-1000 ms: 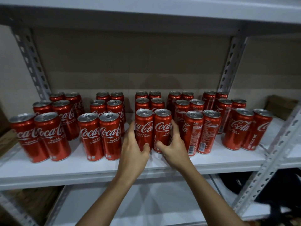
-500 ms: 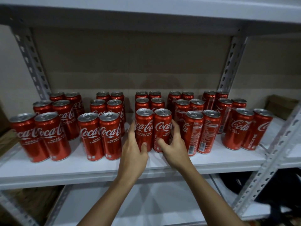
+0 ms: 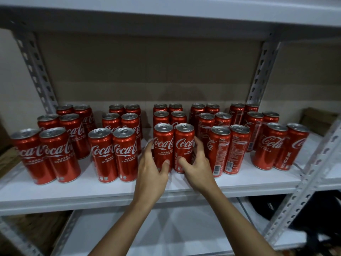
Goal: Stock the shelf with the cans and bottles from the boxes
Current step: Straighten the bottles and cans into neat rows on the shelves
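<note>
Several red Coca-Cola cans stand in paired rows on the white shelf board (image 3: pixel 55 193). My left hand (image 3: pixel 152 172) grips the left can (image 3: pixel 163 143) of the middle front pair, thumb on its front and fingers round its left side. My right hand (image 3: pixel 198 168) grips the right can (image 3: pixel 184 141) of that pair, thumb low on the front and fingers round its right side. Both cans stand upright on the shelf and touch each other.
More can pairs stand close on both sides: a front pair to the left (image 3: pixel 114 154) and one to the right (image 3: pixel 228 148). Perforated metal uprights (image 3: pixel 306 191) frame the shelf. A cardboard box (image 3: pixel 317 122) sits at far right. A lower shelf (image 3: pixel 166 233) lies beneath.
Both hands stay wrapped around the middle front pair of cans. Only the fingers have shifted slightly, and the cans stand in the same place.
</note>
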